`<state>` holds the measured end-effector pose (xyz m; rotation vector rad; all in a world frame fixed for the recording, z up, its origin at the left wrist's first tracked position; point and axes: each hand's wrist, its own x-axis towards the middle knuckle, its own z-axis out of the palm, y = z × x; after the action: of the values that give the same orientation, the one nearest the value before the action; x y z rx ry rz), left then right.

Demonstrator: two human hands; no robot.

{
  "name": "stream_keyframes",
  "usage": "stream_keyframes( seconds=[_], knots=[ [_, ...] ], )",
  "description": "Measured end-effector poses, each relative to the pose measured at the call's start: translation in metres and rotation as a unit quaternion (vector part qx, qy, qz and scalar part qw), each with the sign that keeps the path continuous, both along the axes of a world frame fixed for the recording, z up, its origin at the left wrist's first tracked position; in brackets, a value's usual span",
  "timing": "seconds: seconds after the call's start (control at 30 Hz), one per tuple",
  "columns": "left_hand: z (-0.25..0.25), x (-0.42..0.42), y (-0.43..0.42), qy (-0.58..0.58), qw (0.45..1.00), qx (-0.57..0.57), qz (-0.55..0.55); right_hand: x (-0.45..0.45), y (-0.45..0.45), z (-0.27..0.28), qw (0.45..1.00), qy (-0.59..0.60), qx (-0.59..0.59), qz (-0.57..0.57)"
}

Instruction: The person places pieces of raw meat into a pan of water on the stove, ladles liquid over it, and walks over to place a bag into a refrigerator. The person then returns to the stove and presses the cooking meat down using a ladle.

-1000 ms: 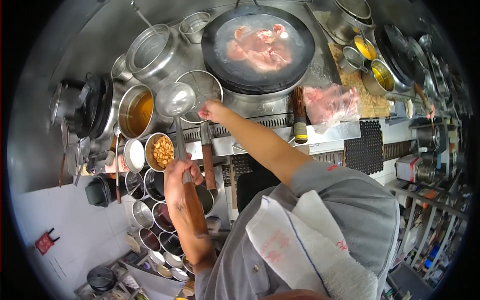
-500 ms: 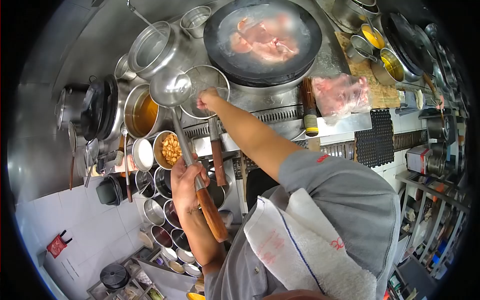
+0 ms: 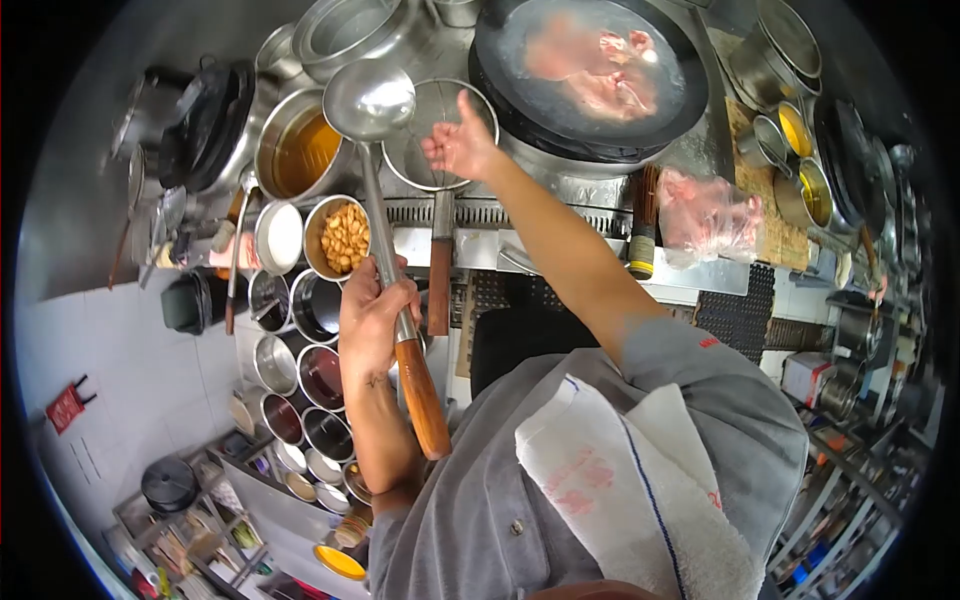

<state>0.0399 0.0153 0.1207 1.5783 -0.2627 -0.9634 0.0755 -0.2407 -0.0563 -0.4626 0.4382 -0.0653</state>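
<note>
Across most of the view spread a wide grey stainless-steel cooking counter (image 3: 585, 190), its far sides bent and lost in dark lens corners. White square tiles (image 3: 130, 350) showed at lower left; wall or floor, hard to tell. Grey short-sleeved shirt (image 3: 460, 490) and draped white terry towel (image 3: 600, 480) with blue stripe hid the lower middle. Big round black wok (image 3: 690, 85), cut off by the top edge, held cloudy water and pale pink meat (image 3: 620, 95), one side under a blurred patch. Long steel ladle (image 3: 378, 200) with brown wooden grip slanted from above the counter's front back toward the shirt. Round wire-mesh strainer (image 3: 437, 112) with dark wooden handle sat between ladle bowl and wok; bowl overlapped its rim in view, contact unclear. Round steel pot (image 3: 270, 140) of amber liquid stood left, packed close among others. Clear plastic bag of pink meat (image 3: 705, 220) lay at the counter's right front, just beside a brown-bristled brush (image 3: 643, 215). Smaller steel pot (image 3: 313, 235) of tan chunks was near the ladle shaft. Front edge ran open between strainer handle and brush, under the right forearm. Left hand (image 3: 372, 320) gripped the ladle shaft, some fingers hidden. Right hand (image 3: 462, 148) was open over the strainer, thumb out; touch unclear.
</note>
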Motion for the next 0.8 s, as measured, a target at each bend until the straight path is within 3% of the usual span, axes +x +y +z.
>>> stream_keyframes(
  seconds=[0.03, 0.3, 0.73, 0.8],
  knots=[
    [-0.001, 0.001, 0.001, 0.002, 1.0, 0.001, -0.006, -0.009, -0.001, 0.004, 0.989, -0.132, 0.047, 0.054],
    [-0.01, -0.002, 0.003, 0.049, 0.999, -0.023, -0.001, -0.032, -0.001, 0.026, 0.947, -0.278, 0.041, 0.152],
    [-0.008, -0.009, -0.001, 0.052, 0.999, -0.013, 0.009, -0.037, 0.004, 0.028, 0.933, -0.331, 0.034, 0.14],
    [-0.009, -0.009, -0.002, 0.05, 0.999, -0.013, 0.014, -0.037, 0.007, 0.029, 0.975, -0.218, -0.031, 0.044]
  ],
)
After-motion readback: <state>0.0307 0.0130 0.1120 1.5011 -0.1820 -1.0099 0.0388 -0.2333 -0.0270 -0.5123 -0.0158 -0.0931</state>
